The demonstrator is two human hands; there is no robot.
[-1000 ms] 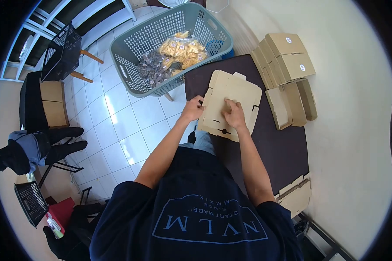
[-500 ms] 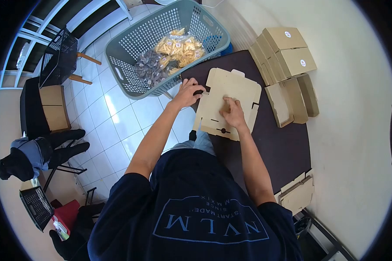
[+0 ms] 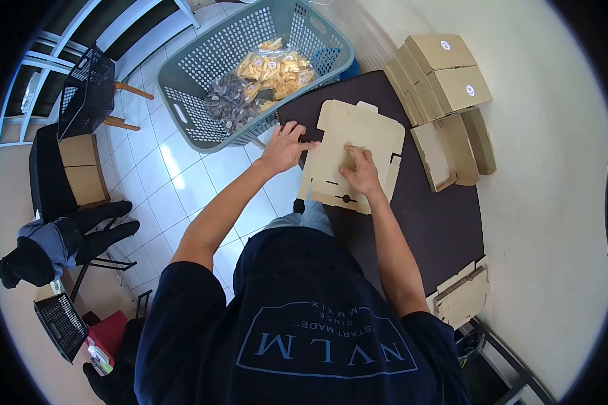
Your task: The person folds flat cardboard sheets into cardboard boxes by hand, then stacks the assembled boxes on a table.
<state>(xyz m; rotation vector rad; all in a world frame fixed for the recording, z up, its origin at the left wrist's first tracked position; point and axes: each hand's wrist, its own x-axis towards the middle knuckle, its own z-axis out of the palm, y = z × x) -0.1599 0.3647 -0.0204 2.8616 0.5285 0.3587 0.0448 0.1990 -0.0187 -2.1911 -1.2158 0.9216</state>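
Note:
A flat brown cardboard box blank [image 3: 368,128], with slots and small tabs, lies on the dark table near its left edge. At its left side my left hand [image 3: 287,150] has its fingers spread, the thumb reaching to the cardboard's edge. On the middle of the blank rests my right hand [image 3: 362,174], fingertips touching the surface, the outer fingers curled, nothing held.
Beyond the table stands a grey-green perforated basket [image 3: 182,111] holding bags of yellow and dark snacks. Stacked closed boxes [image 3: 449,67] and an open box [image 3: 446,152] are along the wall. Folded cardboard [image 3: 461,297] lies at the near right corner. A person [image 3: 44,246] is at the left.
My left hand has shifted slightly at the blank's left edge, its fingers spreading and the thumb straightening onto the edge. My right hand stays on the blank. The view has shifted a little.

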